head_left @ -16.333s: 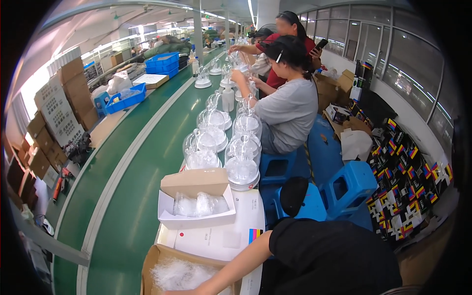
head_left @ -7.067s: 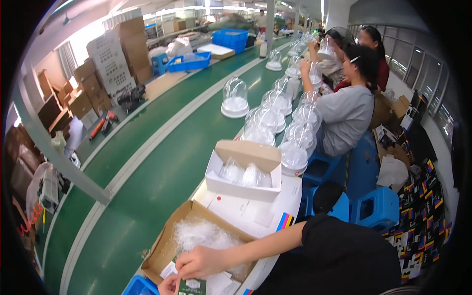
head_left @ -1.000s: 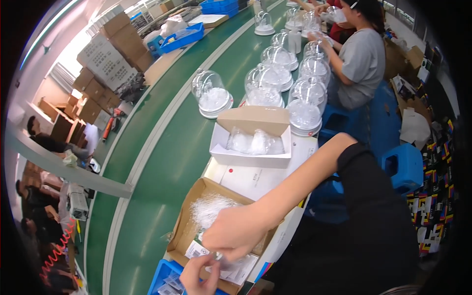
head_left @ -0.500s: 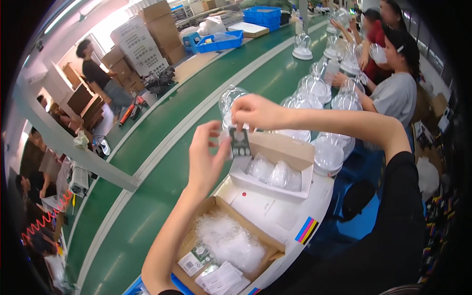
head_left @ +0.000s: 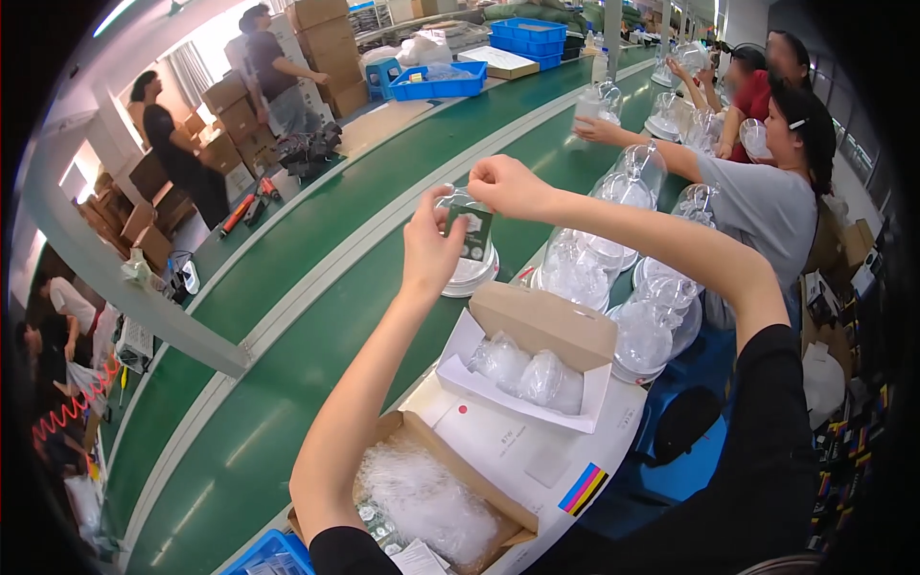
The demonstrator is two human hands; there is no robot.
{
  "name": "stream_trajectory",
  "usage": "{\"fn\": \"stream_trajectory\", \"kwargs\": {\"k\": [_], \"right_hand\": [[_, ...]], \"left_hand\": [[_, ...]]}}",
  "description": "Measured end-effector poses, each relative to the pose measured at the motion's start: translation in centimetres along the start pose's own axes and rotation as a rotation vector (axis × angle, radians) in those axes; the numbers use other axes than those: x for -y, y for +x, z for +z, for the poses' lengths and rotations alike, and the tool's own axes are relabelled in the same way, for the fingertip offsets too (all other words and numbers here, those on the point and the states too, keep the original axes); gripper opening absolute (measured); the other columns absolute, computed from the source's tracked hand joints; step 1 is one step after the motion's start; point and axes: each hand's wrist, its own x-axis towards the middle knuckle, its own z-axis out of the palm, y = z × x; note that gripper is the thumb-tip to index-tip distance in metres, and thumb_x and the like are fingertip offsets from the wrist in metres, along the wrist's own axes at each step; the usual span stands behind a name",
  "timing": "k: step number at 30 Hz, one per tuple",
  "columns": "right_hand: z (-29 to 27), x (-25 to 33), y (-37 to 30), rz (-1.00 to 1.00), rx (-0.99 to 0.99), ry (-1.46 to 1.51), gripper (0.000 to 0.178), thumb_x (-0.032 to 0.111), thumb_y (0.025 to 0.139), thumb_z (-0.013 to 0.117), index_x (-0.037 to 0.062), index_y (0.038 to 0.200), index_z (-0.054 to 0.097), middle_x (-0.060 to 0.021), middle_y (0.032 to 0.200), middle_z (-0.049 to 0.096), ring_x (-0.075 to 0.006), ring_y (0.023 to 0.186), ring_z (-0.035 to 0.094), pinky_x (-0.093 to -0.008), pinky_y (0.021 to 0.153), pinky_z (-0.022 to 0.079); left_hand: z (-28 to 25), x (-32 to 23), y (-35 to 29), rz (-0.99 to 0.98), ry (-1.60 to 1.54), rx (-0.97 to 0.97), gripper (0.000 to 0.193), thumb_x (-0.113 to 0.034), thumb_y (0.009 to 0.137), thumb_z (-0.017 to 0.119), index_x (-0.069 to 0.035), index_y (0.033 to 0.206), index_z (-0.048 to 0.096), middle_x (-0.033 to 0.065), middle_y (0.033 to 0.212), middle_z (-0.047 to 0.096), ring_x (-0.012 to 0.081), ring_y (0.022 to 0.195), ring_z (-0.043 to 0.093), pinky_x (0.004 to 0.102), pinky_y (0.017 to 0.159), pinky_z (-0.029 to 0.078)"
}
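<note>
My left hand (head_left: 433, 240) pinches a small dark green printed card (head_left: 473, 238) by its left edge, thumb in front. Just above the card's upper right corner, my right hand (head_left: 514, 190) has its fingertips pressed together; what lies between them is too small to make out. Behind the card stands a clear dome on a round white base (head_left: 468, 284), partly hidden by the card and my left hand. Below my right forearm, an open white box (head_left: 517, 412) holds rounded pieces in clear wrap (head_left: 546, 379).
Nearer me, a brown carton (head_left: 527, 529) holds shredded clear filler (head_left: 436, 498) and papers. More clear domes (head_left: 644, 335) crowd the right side. A co-worker in grey (head_left: 757, 206) reaches over the green conveyor (head_left: 316, 383). A blue crate (head_left: 273, 551) sits at the lower edge.
Both hands have moved up and away from the white box with the card, now in front of the dome. The co-worker in grey has stretched an arm over the conveyor.
</note>
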Motion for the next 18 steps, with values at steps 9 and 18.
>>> {"fn": "stream_trajectory", "kwargs": {"k": [9,18], "right_hand": [[3.0,-3.3,3.0,0.055,-0.032,0.143,0.022,0.021,0.085,0.057,0.0003,0.081,0.062,-0.0063,0.065,0.062,-0.0137,0.057,0.061,-0.0275,0.05,0.05],[3.3,-2.3,4.4,0.138,0.076,0.21,0.031,0.028,0.086,0.06,0.0014,0.07,0.06,-0.0065,0.067,0.062,-0.0135,0.054,0.062,-0.0277,0.047,0.052]], "left_hand": [[-2.3,2.8,2.4,0.119,0.344,-0.093,0.027,-0.012,0.085,0.067,-0.004,0.111,0.063,0.0099,0.084,0.067,0.0173,0.076,0.063,0.0298,0.071,0.05],[-2.7,2.5,3.2,-0.057,0.279,-0.023,0.02,-0.01,0.086,0.064,-0.001,0.104,0.068,0.0166,0.091,0.066,0.0267,0.08,0.066,0.0359,0.071,0.052]]}}
